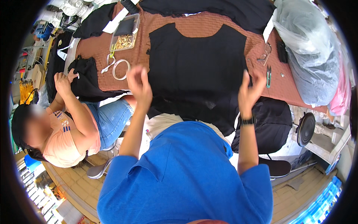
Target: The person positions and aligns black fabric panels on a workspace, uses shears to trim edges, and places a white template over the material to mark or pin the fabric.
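Note:
A black garment piece (195, 67) with a scooped neckline lies spread flat on the brown table cover (201, 23), its lower part hanging over the near edge toward my lap. My left hand (140, 86) is raised beside its left edge, fingers apart and holding nothing. On the other side, my right hand (251, 89) is lifted near the garment's right edge, also open, with a dark band on the wrist. Whether either hand touches the cloth I cannot tell. Small green-handled thread snips (268, 76) lie just beyond my right hand. A roll of pale tape (121, 70) lies near my left hand.
At the left a co-worker (71, 130) sits handling black cloth (87, 80). A clear box (124, 42) with gold-coloured small pieces stands at the back left. Eyeglasses (265, 53) and a large plastic-wrapped bundle (309, 48) are at the right. More black fabric (212, 8) lies along the far side.

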A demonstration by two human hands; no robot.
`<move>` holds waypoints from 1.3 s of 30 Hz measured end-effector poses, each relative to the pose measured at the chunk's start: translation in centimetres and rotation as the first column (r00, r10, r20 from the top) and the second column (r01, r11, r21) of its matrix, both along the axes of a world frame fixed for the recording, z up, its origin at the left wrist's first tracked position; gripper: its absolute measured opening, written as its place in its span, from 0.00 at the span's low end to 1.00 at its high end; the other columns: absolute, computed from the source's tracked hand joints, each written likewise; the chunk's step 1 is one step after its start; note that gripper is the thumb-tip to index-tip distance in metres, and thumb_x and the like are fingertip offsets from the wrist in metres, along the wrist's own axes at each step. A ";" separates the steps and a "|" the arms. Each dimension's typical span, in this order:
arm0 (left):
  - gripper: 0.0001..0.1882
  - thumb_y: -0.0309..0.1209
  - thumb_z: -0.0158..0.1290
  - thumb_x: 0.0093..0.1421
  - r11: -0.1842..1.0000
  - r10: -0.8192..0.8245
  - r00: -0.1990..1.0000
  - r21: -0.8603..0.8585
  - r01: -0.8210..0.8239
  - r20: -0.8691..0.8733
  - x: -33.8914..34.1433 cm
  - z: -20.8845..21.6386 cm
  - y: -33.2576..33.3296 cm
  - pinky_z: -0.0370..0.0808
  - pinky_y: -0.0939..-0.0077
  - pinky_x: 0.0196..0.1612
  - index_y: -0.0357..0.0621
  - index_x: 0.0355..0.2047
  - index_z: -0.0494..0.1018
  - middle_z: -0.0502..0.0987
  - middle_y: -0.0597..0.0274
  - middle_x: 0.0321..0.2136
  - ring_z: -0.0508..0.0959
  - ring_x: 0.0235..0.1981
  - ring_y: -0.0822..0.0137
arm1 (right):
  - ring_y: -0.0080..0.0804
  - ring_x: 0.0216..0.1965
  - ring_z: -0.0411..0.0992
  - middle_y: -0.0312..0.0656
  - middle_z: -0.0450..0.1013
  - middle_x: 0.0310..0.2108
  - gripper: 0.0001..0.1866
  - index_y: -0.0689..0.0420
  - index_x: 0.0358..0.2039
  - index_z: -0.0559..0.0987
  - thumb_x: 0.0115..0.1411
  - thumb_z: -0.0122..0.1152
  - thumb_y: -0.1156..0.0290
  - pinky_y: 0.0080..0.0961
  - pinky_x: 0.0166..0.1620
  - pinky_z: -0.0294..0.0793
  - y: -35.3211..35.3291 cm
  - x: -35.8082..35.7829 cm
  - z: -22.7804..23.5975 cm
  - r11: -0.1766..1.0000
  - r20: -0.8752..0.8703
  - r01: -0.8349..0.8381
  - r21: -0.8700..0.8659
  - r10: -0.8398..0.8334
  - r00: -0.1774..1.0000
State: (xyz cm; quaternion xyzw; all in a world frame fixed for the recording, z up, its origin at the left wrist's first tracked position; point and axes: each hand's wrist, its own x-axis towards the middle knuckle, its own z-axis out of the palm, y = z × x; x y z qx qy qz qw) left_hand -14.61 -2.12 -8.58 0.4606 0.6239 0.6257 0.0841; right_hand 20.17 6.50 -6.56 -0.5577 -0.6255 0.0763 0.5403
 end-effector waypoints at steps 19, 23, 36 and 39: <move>0.07 0.33 0.53 0.70 0.966 0.019 0.893 -0.238 0.099 0.449 -1.7 -4.8 -8.7 0.66 0.87 0.43 0.44 0.36 0.72 0.72 0.75 0.33 0.69 0.35 0.83 | 0.13 0.28 0.58 0.26 0.64 0.25 0.14 0.60 0.28 0.70 0.67 0.61 0.67 0.15 0.32 0.58 -7.6 6.8 -5.8 0.810 -0.524 -0.269 -0.521 -0.054 0.850; 0.09 0.36 0.52 0.70 0.976 0.065 0.884 -0.215 0.040 0.462 -1.8 -3.3 -9.3 0.66 0.86 0.41 0.44 0.36 0.73 0.73 0.72 0.31 0.69 0.33 0.82 | 0.14 0.28 0.56 0.27 0.62 0.24 0.14 0.60 0.28 0.70 0.67 0.61 0.68 0.17 0.30 0.56 -8.5 6.7 -5.2 0.814 -0.447 -0.235 -0.532 -0.034 0.894; 0.28 0.56 0.50 0.67 0.781 0.019 0.862 -0.546 0.304 0.507 -2.5 -5.2 -7.4 0.68 0.75 0.46 0.38 0.43 0.69 0.70 0.65 0.32 0.72 0.37 0.72 | 0.15 0.25 0.51 0.27 0.55 0.21 0.18 0.60 0.25 0.66 0.66 0.63 0.67 0.19 0.26 0.52 -8.4 6.2 -5.5 0.792 -0.250 -0.098 -0.602 -0.070 0.966; 0.23 0.50 0.50 0.69 0.763 -0.073 0.784 -0.472 0.442 0.616 -3.3 -5.2 -7.6 0.66 0.74 0.54 0.39 0.41 0.71 0.74 0.65 0.37 0.73 0.44 0.72 | 0.16 0.26 0.53 0.29 0.56 0.22 0.18 0.62 0.25 0.66 0.65 0.64 0.68 0.20 0.27 0.53 -8.2 6.3 -5.7 0.824 -0.242 -0.105 -0.557 -0.041 0.969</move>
